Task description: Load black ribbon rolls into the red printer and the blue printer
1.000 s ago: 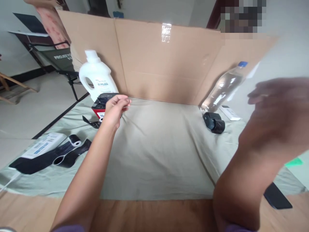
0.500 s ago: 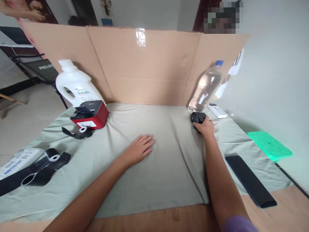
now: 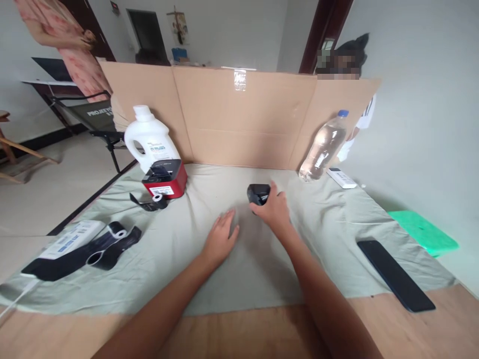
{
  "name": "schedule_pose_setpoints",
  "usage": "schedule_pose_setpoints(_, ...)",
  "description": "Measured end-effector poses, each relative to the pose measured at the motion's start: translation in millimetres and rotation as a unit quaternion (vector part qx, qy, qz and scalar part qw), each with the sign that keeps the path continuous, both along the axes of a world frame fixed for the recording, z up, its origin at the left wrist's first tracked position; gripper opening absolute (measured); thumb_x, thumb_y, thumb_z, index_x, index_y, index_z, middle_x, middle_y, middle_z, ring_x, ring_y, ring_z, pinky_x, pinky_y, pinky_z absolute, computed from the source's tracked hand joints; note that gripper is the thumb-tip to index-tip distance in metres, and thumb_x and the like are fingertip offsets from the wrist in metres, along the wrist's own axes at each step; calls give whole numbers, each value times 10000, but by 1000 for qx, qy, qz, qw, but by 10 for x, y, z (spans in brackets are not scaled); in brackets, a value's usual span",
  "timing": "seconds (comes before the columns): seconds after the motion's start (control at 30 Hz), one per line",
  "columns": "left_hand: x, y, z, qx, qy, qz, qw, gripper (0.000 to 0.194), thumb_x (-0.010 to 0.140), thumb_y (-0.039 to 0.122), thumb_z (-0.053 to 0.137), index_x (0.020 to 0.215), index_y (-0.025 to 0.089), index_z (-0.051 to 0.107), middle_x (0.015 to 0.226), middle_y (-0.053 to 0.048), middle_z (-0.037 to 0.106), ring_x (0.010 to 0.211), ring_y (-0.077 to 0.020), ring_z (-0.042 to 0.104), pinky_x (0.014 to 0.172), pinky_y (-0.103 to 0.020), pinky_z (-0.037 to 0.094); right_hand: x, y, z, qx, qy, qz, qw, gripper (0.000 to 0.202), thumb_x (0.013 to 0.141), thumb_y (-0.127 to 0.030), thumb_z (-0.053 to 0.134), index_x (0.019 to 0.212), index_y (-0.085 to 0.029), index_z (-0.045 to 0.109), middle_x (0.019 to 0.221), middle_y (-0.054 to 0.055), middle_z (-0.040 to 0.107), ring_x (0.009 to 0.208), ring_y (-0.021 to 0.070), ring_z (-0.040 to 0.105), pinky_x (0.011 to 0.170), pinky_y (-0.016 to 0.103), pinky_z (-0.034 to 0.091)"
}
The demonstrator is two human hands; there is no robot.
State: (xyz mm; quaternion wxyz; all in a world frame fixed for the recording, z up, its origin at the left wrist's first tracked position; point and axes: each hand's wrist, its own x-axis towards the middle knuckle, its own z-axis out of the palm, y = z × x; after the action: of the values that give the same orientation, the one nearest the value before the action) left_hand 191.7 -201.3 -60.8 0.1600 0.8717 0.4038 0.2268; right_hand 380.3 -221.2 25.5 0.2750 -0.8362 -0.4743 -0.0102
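Near the middle of the cloth, my right hand [image 3: 276, 209] grips a small black boxy device [image 3: 259, 190] between thumb and fingers; its exact kind does not show. The device appears held just above the cloth. My left hand [image 3: 220, 239], open with the thumb apart from the fingers, is over the cloth a little to the left and nearer to me. It touches no object. A red and black box-shaped machine [image 3: 166, 180] stands to the left, with a small roll of black strip [image 3: 159, 200] in front of it.
A white jug [image 3: 151, 137] and a clear bottle [image 3: 325, 147] stand before a cardboard screen [image 3: 243, 114]. At left lie black rolls [image 3: 108, 254] and a white box [image 3: 77, 238]. A dark flat slab [image 3: 396, 274] and a white remote-like item [image 3: 341, 178] lie right. Two people are beyond the screen.
My right hand has carried the black device left from beside the bottle to the middle. My left hand has turned slightly, its fingers closer together. The camera view has shifted.
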Motion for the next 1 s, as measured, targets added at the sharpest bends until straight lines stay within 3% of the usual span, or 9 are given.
schedule_pose_setpoints(0.07,-59,79,46,-11,-25,53,998,542,996,335,338,1501,140,364,1506,-147,475,1429,-235,418,1238,-466,243,-376,-16,-118,3,-3,18,1000,1044,646,-515,750,1499,-97,317,1130,217,520,1026,394,550,898,480,435)
schedule_pose_setpoints(0.17,-159,173,107,-12,-36,54,998,541,980,273,377,1512,183,353,1469,-120,524,1367,-238,498,1236,-508,219,-725,-93,-268,9,4,24,1000,1036,641,-519,768,1490,-108,340,1129,228,519,1032,407,534,880,502,437)
schedule_pose_setpoints(0.4,-256,258,137,-8,-15,-18,1000,436,998,240,363,1395,245,545,1385,-90,603,1352,-216,519,1212,-526,248,-987,-349,-371,14,-20,1,1000,1020,740,-590,683,1524,-71,289,1113,249,519,1025,419,539,871,524,438)
schedule_pose_setpoints(0.5,-257,273,116,-16,-22,-19,999,426,987,243,404,1384,251,558,1349,-91,629,1331,-214,542,1208,-523,262,-888,-389,-327,-23,3,20,1000,1069,733,-638,683,1546,-93,256,1150,257,522,1038,429,562,866,522,452)
schedule_pose_setpoints(0.6,-260,277,83,-15,-26,-18,999,421,962,227,452,1359,278,583,1328,-67,648,1309,-213,562,1214,-518,263,-595,-292,-292,-60,88,61,992,1056,754,-724,614,1552,-128,265,1247,266,515,1077,416,589,896,518,459)
schedule_pose_setpoints(0.7,-257,271,58,-11,-21,-16,1000,429,937,182,468,1328,286,610,1317,-53,658,1292,-214,576,1219,-525,256,-256,-93,-367,-4,171,100,980,798,894,-645,444,1487,-113,393,1307,234,550,1188,345,567,991,471,433)
schedule_pose_setpoints(0.8,-239,263,52,-12,-11,-14,1000,447,924,153,467,1326,288,611,1314,-51,660,1281,-218,585,1221,-533,248,-83,43,-549,77,212,121,967,605,953,-516,358,1364,-110,536,1239,174,643,1159,276,597,1015,405,429)
schedule_pose_setpoints(0.9,-218,259,55,-15,0,-13,1000,443,932,152,451,1325,279,611,1306,-56,666,1269,-223,595,1220,-546,244,-85,41,-702,121,210,116,963,564,981,-503,292,1241,-140,637,1128,136,705,1045,261,644,954,380,460)
schedule_pose_setpoints(1.0,-210,261,55,-14,8,-16,1000,447,933,143,434,1320,279,613,1316,-46,660,1274,-229,591,1221,-563,234,-126,-1,-744,131,202,101,965,568,997,-489,263,1231,-144,648,1098,129,719,1027,264,654,930,377,467)
